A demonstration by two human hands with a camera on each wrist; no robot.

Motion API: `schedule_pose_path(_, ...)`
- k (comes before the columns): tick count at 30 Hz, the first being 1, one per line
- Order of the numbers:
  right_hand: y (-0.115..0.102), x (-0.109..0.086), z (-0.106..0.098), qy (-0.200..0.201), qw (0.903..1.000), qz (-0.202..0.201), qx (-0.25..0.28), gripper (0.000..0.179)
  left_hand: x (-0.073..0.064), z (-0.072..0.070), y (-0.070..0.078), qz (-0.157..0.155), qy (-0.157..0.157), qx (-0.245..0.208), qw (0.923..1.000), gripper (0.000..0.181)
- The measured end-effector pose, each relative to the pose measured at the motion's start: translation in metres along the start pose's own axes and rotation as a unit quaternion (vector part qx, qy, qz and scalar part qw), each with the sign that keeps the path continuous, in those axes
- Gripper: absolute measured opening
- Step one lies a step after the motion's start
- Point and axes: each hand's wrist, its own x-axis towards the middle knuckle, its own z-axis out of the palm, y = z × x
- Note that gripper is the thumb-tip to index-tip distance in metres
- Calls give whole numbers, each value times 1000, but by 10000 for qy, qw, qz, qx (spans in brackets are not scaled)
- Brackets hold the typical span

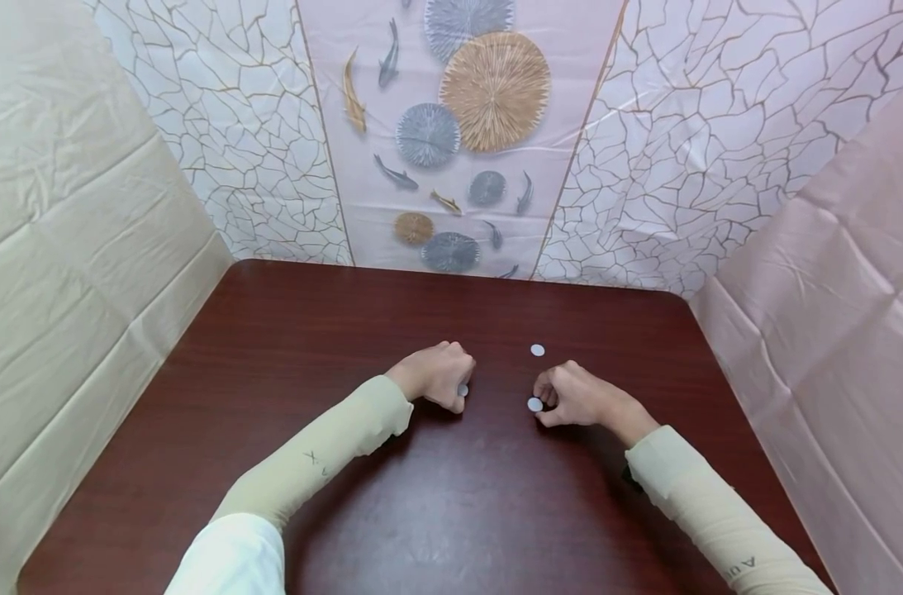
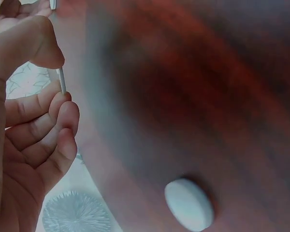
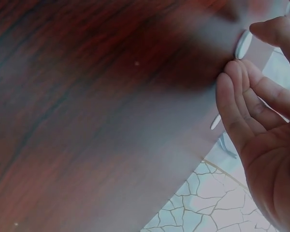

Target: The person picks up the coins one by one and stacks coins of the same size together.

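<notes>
My left hand (image 1: 438,376) is low over the dark wooden table, pinching a small white disc (image 2: 62,80) edge-on between thumb and fingertips. To its right, my right hand (image 1: 574,397) has curled fingers and holds a second white disc (image 1: 535,404) between thumb and index fingertip; in the right wrist view this disc (image 3: 243,44) is tilted close to the tabletop. Beyond the right hand, a third white disc (image 1: 538,350) lies flat on the table, apart from both hands. The left wrist view shows a loose white disc (image 2: 189,205) on the tabletop.
The reddish-brown table (image 1: 421,512) has rounded far corners. A patterned cloth backdrop (image 1: 436,207) rises behind it. Plain pale cloth walls flank the left (image 1: 87,248) and right (image 1: 830,314) edges.
</notes>
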Motion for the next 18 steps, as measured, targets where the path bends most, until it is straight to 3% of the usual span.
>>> schedule_pose_path(10,1,6,-14,-81,10000,6,46,25,-10,14,3,35,-132,-168,9998,15)
schedule_pose_path(18,9,15,-31,206,9996,-136,-132,24,-13,15,1,87,-139,-185,9997,17)
